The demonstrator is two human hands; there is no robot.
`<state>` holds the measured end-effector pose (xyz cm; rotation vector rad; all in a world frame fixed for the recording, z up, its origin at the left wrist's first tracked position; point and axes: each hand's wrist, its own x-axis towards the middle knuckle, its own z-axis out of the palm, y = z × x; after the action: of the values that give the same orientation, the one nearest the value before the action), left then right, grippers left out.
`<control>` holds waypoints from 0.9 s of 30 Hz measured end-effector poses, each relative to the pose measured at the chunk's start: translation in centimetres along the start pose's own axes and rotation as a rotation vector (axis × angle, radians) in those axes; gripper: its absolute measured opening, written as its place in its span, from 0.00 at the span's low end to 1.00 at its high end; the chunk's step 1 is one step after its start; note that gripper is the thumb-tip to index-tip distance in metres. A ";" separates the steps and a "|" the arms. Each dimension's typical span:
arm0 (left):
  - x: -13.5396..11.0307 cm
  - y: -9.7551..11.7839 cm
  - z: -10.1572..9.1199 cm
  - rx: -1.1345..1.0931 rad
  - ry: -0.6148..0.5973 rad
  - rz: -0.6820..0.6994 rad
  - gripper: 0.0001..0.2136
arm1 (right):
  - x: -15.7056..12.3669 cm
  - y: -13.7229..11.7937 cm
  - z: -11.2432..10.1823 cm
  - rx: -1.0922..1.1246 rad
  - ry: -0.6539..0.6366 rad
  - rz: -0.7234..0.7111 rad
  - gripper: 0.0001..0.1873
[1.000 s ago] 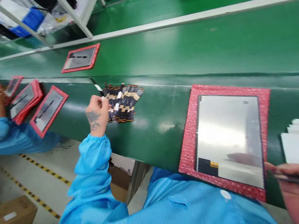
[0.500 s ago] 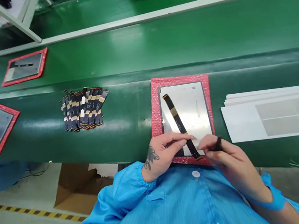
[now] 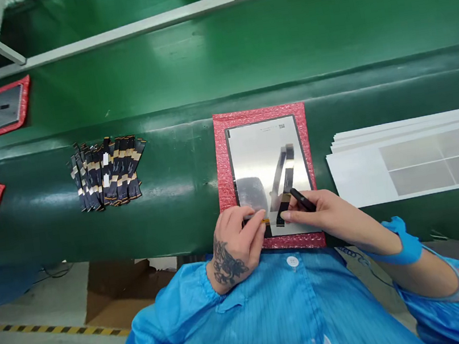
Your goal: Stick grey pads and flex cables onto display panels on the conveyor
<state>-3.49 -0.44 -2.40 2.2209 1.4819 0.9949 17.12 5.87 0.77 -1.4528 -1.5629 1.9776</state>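
**Working a flex strip at the near edge of a panel**

Pinching with both hands, you work at the near edge of the silver panel point(image 3: 268, 155), which lies on a red bubble-wrap mat point(image 3: 222, 156) on the green counter point(image 3: 239, 61). Your left hand point(image 3: 235, 243) presses thumb and forefinger together at the panel's lower left corner. Your right hand point(image 3: 326, 216) holds a dark pen-like tool point(image 3: 302, 199) and pins the lower end of the flex strip point(image 3: 284, 178), which slants across the panel. More strips point(image 3: 106, 172) lie fanned out to your left; white sheets point(image 3: 417, 158) are stacked to your right.
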 end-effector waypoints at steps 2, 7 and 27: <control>-1.4 -0.4 0.3 0.124 -0.015 0.068 0.12 | 0.5 0.3 0.1 -0.137 0.086 -0.093 0.16; -2.7 -1.1 0.7 0.167 -0.036 0.104 0.12 | 1.3 1.2 1.3 -0.369 0.199 -0.239 0.09; -2.5 -1.3 0.7 0.062 -0.004 0.125 0.08 | 1.3 1.1 2.7 -0.490 0.237 -0.299 0.11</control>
<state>-4.50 -2.07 -4.62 2.3828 1.4054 0.9930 14.76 4.70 -1.01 -1.4362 -2.0953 1.2601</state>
